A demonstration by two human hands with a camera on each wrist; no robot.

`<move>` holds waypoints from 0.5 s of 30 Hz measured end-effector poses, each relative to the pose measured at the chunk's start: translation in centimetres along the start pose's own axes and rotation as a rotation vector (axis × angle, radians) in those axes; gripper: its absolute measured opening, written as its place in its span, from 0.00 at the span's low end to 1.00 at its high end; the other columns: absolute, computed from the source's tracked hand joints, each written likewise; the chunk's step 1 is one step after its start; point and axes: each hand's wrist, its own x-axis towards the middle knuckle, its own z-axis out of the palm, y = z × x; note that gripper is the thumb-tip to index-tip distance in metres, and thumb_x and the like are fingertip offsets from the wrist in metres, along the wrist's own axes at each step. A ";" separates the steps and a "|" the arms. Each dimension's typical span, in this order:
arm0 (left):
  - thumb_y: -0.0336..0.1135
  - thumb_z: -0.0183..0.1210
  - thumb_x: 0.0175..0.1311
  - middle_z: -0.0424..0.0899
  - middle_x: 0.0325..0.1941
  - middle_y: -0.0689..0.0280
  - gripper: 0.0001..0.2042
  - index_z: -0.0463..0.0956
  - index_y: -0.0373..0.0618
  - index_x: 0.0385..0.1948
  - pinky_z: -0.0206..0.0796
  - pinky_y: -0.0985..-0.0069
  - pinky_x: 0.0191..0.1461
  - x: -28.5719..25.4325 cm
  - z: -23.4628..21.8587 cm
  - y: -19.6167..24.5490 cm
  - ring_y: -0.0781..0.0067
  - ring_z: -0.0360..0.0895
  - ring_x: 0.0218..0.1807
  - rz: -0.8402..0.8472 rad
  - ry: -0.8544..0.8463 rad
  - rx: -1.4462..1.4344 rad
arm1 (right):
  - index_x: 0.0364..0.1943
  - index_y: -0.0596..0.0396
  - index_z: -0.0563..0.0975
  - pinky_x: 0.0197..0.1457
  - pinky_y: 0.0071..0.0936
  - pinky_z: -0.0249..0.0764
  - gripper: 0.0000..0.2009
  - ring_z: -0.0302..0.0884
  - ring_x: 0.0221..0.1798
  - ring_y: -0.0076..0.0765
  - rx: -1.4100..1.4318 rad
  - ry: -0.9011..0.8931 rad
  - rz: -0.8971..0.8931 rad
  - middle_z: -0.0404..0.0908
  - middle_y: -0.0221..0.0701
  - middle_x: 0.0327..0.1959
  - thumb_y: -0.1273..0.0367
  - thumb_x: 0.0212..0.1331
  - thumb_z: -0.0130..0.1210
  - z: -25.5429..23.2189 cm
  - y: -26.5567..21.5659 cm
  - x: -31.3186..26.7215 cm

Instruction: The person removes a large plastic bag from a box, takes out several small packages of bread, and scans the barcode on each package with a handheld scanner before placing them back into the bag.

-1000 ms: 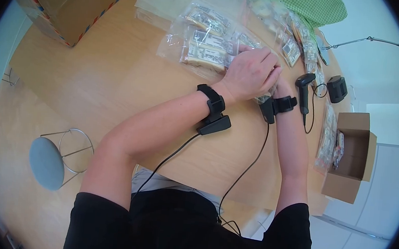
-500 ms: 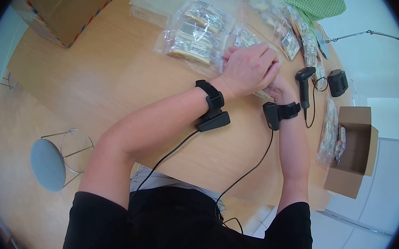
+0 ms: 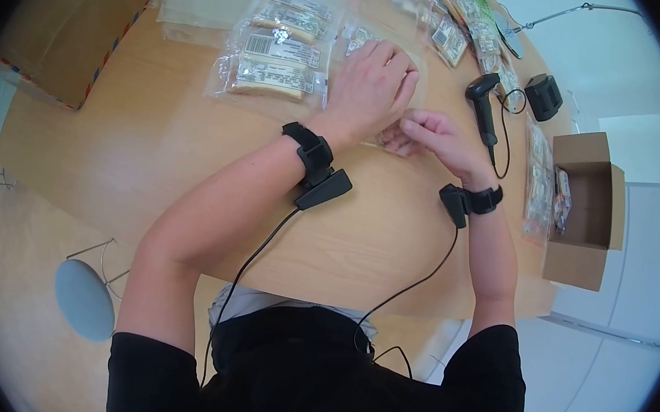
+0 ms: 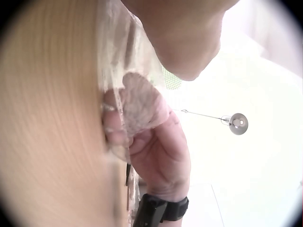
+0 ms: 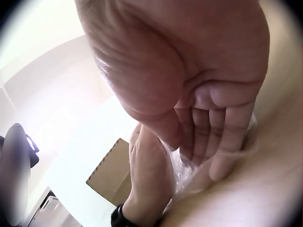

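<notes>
Smoothing gently seems best, I judge: clear bag (image 5: 183, 177) at one o'clock, right hand (image 3: 447, 143) pinching its film from two, left hand (image 3: 367, 88) bent over at twelve, grip hidden, can't tell.

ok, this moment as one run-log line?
right hand: grips clear plastic bag | left hand: close beside it, grip unclear | handheld scanner: on table | labelled packets: on table | carton: open

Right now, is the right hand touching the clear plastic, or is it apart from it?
Touching. The left wrist view shows it: the right hand has its fingers curled round the clear plastic.
</notes>
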 end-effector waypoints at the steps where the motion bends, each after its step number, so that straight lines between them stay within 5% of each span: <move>1: 0.37 0.64 0.69 0.82 0.44 0.61 0.07 0.82 0.46 0.40 0.71 0.59 0.55 -0.2 0.1 -0.1 0.54 0.79 0.52 -0.019 -0.049 0.002 | 0.55 0.61 0.83 0.57 0.23 0.82 0.18 0.87 0.51 0.24 -0.006 0.001 0.036 0.89 0.32 0.49 0.59 0.81 0.53 -0.2 -0.1 -0.8; 5: 0.37 0.65 0.68 0.82 0.47 0.61 0.08 0.82 0.46 0.44 0.71 0.58 0.59 -1.1 0.3 -0.6 0.53 0.78 0.56 -0.055 -0.204 0.053 | 0.57 0.62 0.82 0.54 0.21 0.82 0.18 0.87 0.47 0.22 -0.033 0.106 0.082 0.89 0.30 0.46 0.59 0.81 0.54 -2.9 1.1 -2.2; 8: 0.37 0.66 0.68 0.82 0.49 0.61 0.09 0.82 0.46 0.45 0.70 0.57 0.61 -1.2 0.4 -1.0 0.53 0.78 0.58 -0.047 -0.247 0.069 | 0.59 0.62 0.82 0.55 0.22 0.81 0.19 0.86 0.49 0.23 -0.181 0.412 -0.056 0.88 0.31 0.48 0.59 0.79 0.56 -5.4 1.8 -1.3; 11: 0.37 0.66 0.67 0.82 0.51 0.62 0.09 0.82 0.46 0.44 0.70 0.58 0.62 -1.2 0.3 -1.3 0.54 0.77 0.58 -0.011 -0.268 0.083 | 0.63 0.61 0.80 0.61 0.27 0.79 0.24 0.84 0.55 0.28 -0.470 0.681 -0.238 0.87 0.35 0.53 0.57 0.75 0.61 -8.9 3.4 0.9; 12: 0.36 0.66 0.67 0.82 0.51 0.62 0.09 0.82 0.46 0.44 0.70 0.58 0.63 -1.2 0.2 -1.4 0.54 0.77 0.59 0.004 -0.274 0.092 | 0.70 0.60 0.75 0.72 0.35 0.73 0.31 0.78 0.67 0.39 -0.562 0.667 -0.146 0.82 0.43 0.63 0.54 0.71 0.64 -10.5 3.3 1.5; 15: 0.35 0.67 0.66 0.82 0.52 0.62 0.09 0.82 0.46 0.43 0.70 0.59 0.63 -1.1 0.1 -1.5 0.55 0.77 0.59 0.023 -0.293 0.100 | 0.75 0.58 0.70 0.81 0.41 0.62 0.37 0.67 0.79 0.50 -0.763 0.755 -0.301 0.71 0.51 0.75 0.52 0.68 0.65 -11.8 3.5 4.1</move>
